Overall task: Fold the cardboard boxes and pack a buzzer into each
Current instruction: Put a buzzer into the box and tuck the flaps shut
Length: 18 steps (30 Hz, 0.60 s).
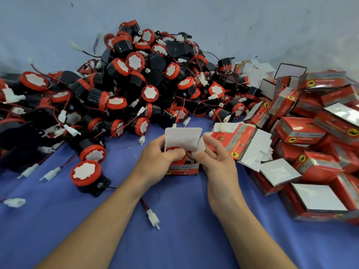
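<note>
A small red cardboard box stands on the blue cloth at centre, its white lid flap raised. A red-and-black buzzer sits in the box's open top. My left hand grips the buzzer and the box's left side, fingers curled over the red cap. My right hand pinches the white side flap at the box's right edge. A stack of flat unfolded boxes lies just right of my right hand.
A big heap of red-and-black buzzers with wires and white plugs fills the left and back. Folded red boxes pile up on the right. A loose buzzer and a white plug lie on the blue cloth near my forearms.
</note>
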{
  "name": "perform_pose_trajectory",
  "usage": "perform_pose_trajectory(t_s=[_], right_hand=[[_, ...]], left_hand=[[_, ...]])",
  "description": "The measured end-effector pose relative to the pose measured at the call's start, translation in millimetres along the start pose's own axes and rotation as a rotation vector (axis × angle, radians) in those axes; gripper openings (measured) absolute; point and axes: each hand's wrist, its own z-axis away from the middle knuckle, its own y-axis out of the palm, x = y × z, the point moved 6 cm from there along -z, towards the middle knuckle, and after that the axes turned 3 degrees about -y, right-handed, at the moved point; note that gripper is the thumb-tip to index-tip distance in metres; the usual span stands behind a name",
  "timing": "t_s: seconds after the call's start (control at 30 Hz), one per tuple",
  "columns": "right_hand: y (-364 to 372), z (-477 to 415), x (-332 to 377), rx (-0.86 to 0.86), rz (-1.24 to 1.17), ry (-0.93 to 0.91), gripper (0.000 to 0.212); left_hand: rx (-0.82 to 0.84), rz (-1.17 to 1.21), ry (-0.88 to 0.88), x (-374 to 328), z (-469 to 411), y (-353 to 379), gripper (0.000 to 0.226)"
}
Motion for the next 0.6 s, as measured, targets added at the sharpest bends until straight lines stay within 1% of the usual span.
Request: perform_pose_trajectory(t_s=[0.03,0.07,0.1,0.17,0.2,0.23,0.3,0.33,0.37,0.47,0.5,0.53,0.6], right_hand=[[-0.2,0.9,1.3,0.006,0.001,-0.006,0.034],[-0.7,1.3,0.5,0.006,-0.003,-0.006,0.027],[-3.0,1.5,-2.0,-0.016,-0.023,0.01,0.024],[-6.0,0.5,-7.9,-0.055,-0.052,0.05,0.025],[-5.3,-0.2,-8.6,-0.048,-0.016,0.039,0.027],[-2.5,-0.2,-7.6,-0.021,0.042,0.012,0.027],[2.9,0.5,-4.0,0.027,0.181,-0.074,0.026],[4.7,1.4,-1.4,0.032,0.283,-0.129,0.03],[5.6,3.2,0.8,0.023,0.398,-0.185,0.034],[6.2,10.0,3.4,-0.055,0.687,-0.309,0.029],[7.1,12.9,4.9,-0.065,0.736,-0.329,0.026],[8.2,14.7,6.4,-0.061,0.775,-0.339,0.029],[13.2,16.3,10.7,0.016,0.894,-0.405,0.047]], left_hand=[[-0.067,0.018,-0.005,-1.1,1.0,-1.0,0.026],[-0.136,0.038,-0.017,-1.8,1.8,-2.9,0.03],[-0.196,0.044,-0.029,-1.5,1.8,-5.1,0.037],[-0.278,0.022,-0.049,-0.6,2.5,-8.2,0.05],[-0.3,-0.002,-0.053,-0.3,2.8,-8.3,0.051],[-0.316,-0.037,-0.054,0.1,3.3,-7.4,0.045],[-0.354,-0.129,-0.05,-0.8,4.1,-4.6,0.02],[-0.371,-0.181,-0.048,-1.8,4.7,-3.4,0.011],[-0.386,-0.221,-0.039,-3.0,5.7,-2.3,0.017],[-0.425,-0.257,-0.014,-6.4,9.3,-2.1,0.059],[-0.44,-0.249,-0.012,-7.2,10.5,-2.8,0.064],[-0.451,-0.233,-0.009,-6.9,11.6,-3.2,0.063],[-0.442,-0.199,-0.019,-7.1,13.3,-2.5,0.058]])
